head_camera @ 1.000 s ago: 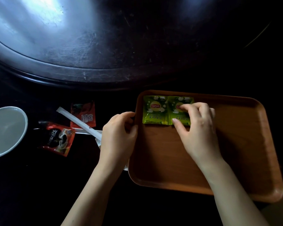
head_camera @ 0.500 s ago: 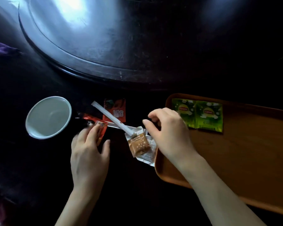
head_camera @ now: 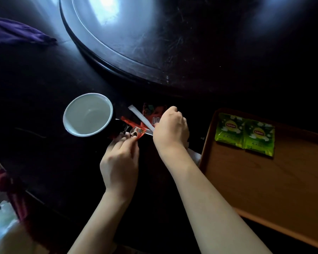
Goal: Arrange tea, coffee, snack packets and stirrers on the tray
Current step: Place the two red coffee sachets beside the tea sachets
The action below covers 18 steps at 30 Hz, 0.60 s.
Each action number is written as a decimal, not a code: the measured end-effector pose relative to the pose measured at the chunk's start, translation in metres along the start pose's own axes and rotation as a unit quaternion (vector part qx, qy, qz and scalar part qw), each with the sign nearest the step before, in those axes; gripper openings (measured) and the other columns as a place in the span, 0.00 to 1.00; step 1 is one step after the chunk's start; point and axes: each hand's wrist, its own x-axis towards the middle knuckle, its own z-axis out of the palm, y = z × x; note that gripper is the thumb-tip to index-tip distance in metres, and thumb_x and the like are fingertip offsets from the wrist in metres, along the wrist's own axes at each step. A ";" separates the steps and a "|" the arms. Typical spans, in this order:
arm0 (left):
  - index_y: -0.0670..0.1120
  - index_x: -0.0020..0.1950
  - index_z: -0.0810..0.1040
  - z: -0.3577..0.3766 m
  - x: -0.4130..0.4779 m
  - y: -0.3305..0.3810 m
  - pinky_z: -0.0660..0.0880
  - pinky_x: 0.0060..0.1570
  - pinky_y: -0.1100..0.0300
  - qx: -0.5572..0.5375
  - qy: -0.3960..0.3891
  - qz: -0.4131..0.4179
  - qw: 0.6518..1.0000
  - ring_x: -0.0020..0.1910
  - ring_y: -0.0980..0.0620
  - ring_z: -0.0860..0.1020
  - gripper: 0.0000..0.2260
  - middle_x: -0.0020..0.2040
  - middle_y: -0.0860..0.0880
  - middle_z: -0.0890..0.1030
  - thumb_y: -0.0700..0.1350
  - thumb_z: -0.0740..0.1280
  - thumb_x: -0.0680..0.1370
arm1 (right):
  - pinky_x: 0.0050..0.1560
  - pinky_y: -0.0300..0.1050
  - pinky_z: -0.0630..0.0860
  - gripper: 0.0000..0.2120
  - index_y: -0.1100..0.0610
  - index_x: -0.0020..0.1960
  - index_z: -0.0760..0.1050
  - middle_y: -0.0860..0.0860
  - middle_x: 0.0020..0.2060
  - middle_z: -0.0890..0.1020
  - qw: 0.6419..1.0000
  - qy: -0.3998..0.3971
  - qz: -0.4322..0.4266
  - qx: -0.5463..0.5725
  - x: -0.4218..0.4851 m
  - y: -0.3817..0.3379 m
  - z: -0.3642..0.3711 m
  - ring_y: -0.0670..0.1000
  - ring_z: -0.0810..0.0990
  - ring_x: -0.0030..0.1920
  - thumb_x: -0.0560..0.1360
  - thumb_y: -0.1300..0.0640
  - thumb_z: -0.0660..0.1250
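Note:
Two green tea packets (head_camera: 229, 131) (head_camera: 259, 137) lie side by side in the far left corner of the wooden tray (head_camera: 264, 189). Left of the tray, on the dark table, a red coffee packet (head_camera: 134, 128) lies against the mug (head_camera: 88, 117). My left hand (head_camera: 120, 162) pinches that packet's near corner. A second red coffee packet (head_camera: 152, 111) lies further back, under a white wrapped stirrer (head_camera: 140, 115). My right hand (head_camera: 171, 129) curls over this packet's right edge and the stirrer's near end. A snack packet (head_camera: 195, 154) shows only as a white sliver under my right wrist.
A raised round turntable (head_camera: 154, 43) fills the table's middle behind the packets. Purple cloth (head_camera: 17, 32) lies at the far left. The table's near edge runs diagonally at lower left, with a dark red object (head_camera: 9, 187) and pale plastic (head_camera: 2, 217) beyond it.
My right hand moved left from the tray's edge onto the back coffee packet and now hides the snack packet. My left hand closed on the near coffee packet's corner. The view shifted left.

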 end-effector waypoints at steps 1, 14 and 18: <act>0.43 0.48 0.82 -0.001 0.000 -0.001 0.69 0.49 0.61 -0.004 0.005 0.002 1.000 0.50 0.44 0.82 0.07 0.46 0.44 0.85 0.42 0.67 0.72 | 0.51 0.53 0.75 0.12 0.63 0.55 0.67 0.61 0.54 0.79 1.000 -0.012 0.009 0.014 0.000 -0.001 -0.002 0.60 0.76 0.56 0.73 0.66 0.64; 0.45 0.42 0.81 -0.004 -0.002 -0.004 0.77 0.41 0.57 0.008 -0.038 0.020 0.999 0.46 0.45 0.83 0.04 0.46 0.44 0.85 0.44 0.68 0.71 | 0.57 0.52 0.71 0.15 0.65 0.57 0.66 0.63 0.59 0.74 0.996 0.052 0.069 -0.005 0.001 -0.017 0.020 0.61 0.72 0.59 0.74 0.61 0.65; 0.44 0.41 0.81 -0.003 -0.001 -0.007 0.78 0.39 0.56 0.020 -0.034 0.034 0.999 0.44 0.44 0.83 0.07 0.45 0.44 0.85 0.45 0.65 0.72 | 0.59 0.53 0.69 0.13 0.62 0.56 0.70 0.59 0.57 0.77 0.996 0.024 0.065 0.056 0.000 -0.014 0.013 0.60 0.72 0.60 0.73 0.61 0.65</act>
